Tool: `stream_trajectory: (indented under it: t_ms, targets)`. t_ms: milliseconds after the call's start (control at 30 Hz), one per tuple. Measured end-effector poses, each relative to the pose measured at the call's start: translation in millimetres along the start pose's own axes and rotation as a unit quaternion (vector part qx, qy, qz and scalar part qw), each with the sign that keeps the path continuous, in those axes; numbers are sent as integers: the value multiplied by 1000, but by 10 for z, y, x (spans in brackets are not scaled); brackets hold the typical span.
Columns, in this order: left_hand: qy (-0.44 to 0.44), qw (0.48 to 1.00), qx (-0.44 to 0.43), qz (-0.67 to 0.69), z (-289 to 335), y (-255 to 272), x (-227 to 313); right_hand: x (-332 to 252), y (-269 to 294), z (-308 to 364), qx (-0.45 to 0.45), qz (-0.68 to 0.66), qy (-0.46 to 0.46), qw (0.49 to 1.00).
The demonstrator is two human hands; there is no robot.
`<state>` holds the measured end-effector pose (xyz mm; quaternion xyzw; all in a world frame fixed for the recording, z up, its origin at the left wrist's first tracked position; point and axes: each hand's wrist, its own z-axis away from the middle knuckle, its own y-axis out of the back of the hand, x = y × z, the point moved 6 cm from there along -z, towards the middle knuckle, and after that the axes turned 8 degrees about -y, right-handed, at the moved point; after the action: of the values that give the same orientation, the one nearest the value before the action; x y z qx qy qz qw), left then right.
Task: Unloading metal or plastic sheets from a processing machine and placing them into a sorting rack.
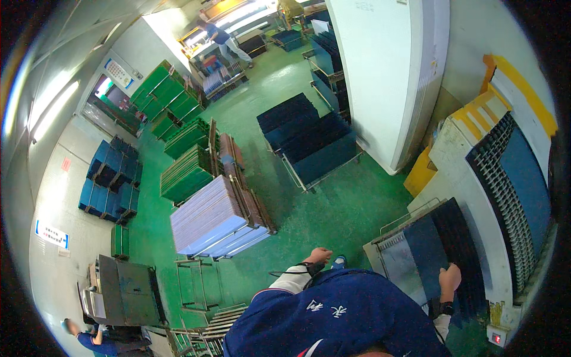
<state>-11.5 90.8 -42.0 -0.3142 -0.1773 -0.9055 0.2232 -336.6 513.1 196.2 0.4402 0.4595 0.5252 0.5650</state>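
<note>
The right hand's grip (450, 278) is curled at the dark panels (429, 246); I cannot tell whether it is clamped on an edge. The left hand (320, 256) is loosely curled above the green floor (315, 217), nothing visible in it, its closure unclear. The panels stand close-packed in a rack just right of the person. The step in hand seems to be handling these panels; moving one would call for a sure hold, parted from its neighbours. Close on the right, a machine with a toothed track (505, 196) narrows the room there. White panels (208, 217) stand left, more dark ones (321, 143) ahead beside a white pillar (386, 77), and a co-worker (221, 38) bends farther off.
</note>
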Motion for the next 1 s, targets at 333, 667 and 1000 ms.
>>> stream_trajectory:
  t_ms: [333, 667, 1000]
  targets:
    - [-2, 1000, -7, 18, -15, -20, -28, 3, -13, -8, -3, -5, -1, 1000]
    - [-1, 1000, -10, 25, -112, -25, -141, -41, 47, 23, -16, 3, -8, 1000]
    - [0, 1000, -13, -1, -79, -18, -69, -169, 263, 128, -36, -26, -40, 998]
